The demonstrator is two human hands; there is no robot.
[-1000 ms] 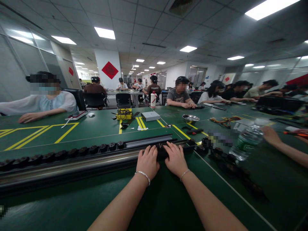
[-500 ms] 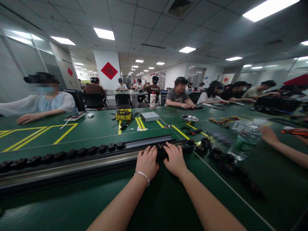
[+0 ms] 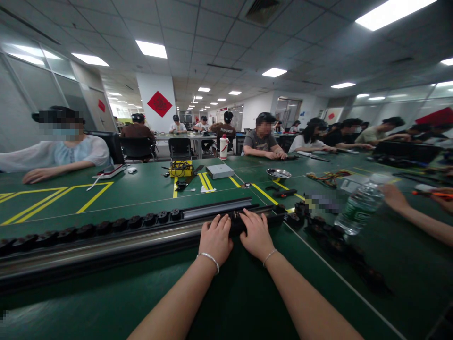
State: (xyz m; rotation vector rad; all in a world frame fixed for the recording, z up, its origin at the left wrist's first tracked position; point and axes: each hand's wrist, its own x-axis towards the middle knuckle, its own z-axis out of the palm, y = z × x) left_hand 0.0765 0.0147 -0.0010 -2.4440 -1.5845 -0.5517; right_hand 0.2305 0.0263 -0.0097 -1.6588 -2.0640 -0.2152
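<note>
A long black rail [image 3: 106,245] with a shiny metal strip along its length runs from the left edge to the middle of the green table. Near its right end, my left hand [image 3: 216,238] lies over it, fingers on top and thumb on the near side. Just to the right, my right hand [image 3: 257,236] holds the rail in the same way. Small dark parts show between my fingertips, too small to name. Behind the rail stands a row of round black pieces [image 3: 106,225]. A second, thinner grey strip [image 3: 219,208] lies beyond my hands.
More dark round pieces [image 3: 329,238] lie to the right. A co-worker's hand [image 3: 393,200] is beside a water bottle [image 3: 361,208]. Farther back are a metal bowl [image 3: 279,174], a grey box [image 3: 220,171] and a yellow box with cables [image 3: 181,168]. People sit around the table.
Both hands stay at the same spot on the rail. The whole view has shifted very slightly; nothing else visibly differs.
</note>
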